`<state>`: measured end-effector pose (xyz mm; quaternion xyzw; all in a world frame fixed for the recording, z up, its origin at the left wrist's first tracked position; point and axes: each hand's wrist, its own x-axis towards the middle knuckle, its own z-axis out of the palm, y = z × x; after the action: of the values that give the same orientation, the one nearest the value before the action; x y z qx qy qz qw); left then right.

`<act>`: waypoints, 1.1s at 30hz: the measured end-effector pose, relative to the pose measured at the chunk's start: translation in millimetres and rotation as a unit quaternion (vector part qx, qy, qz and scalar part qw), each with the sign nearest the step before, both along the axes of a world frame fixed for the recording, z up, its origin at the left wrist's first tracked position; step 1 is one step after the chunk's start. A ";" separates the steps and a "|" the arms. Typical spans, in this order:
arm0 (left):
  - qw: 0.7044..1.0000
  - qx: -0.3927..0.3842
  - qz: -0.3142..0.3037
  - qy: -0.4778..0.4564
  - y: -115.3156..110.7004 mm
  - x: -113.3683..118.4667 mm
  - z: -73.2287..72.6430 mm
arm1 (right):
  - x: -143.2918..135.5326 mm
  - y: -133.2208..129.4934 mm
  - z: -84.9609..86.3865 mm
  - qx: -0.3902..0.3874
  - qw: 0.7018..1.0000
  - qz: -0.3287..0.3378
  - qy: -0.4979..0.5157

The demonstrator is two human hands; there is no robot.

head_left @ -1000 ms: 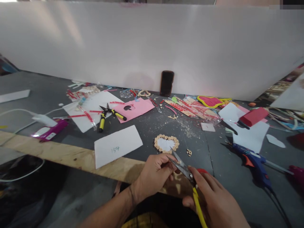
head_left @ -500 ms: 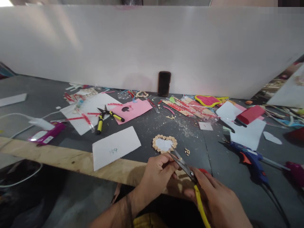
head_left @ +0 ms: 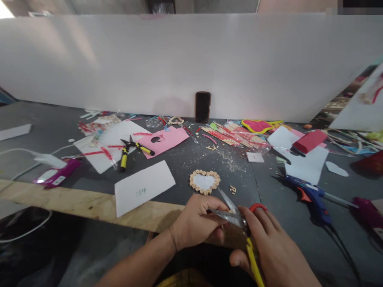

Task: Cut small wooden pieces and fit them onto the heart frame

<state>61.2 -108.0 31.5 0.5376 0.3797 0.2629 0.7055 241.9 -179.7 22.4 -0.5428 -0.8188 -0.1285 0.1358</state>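
My right hand (head_left: 269, 239) grips scissors (head_left: 235, 219) with one yellow and one red handle, their blades spread apart. Between the blades shows a small pale piece, with the fingers of my left hand (head_left: 199, 219) closed beside it. Whatever my left fingers pinch is too small to name surely. Just beyond the hands lies a heart-shaped white piece (head_left: 204, 182) edged with small tan bits. A little pile of tan bits (head_left: 232, 189) sits to its right.
Pliers (head_left: 128, 150), a white card marked 154 (head_left: 145, 187) and pink paper (head_left: 167, 141) lie left. At right are a blue glue gun (head_left: 311, 195) and a red object (head_left: 310, 141). A phone (head_left: 202, 107) leans on the white board (head_left: 119, 63) behind wrapped sticks (head_left: 236, 133).
The scissor blades have opened wider, and my right thumb has moved away from the yellow handle. The whole view has shifted slightly.
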 end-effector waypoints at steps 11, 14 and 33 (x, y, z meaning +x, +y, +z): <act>0.997 0.031 0.034 -0.054 -2.5 12.5 -13.0 | 11.1 4.0 -6.0 -0.028 0.999 -0.020 0.008; 0.994 0.059 0.072 -0.058 -5.8 16.1 -15.0 | 8.9 2.5 -5.7 -0.031 0.999 -0.031 0.017; 0.991 -0.119 0.006 -0.057 -3.1 10.0 -10.8 | 8.4 -3.2 -7.2 -0.020 1.000 -0.010 0.014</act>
<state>71.2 -111.0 20.8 0.4311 0.3706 0.2505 0.7836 250.3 -182.9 15.2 -0.5554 -0.8136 -0.1062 0.1351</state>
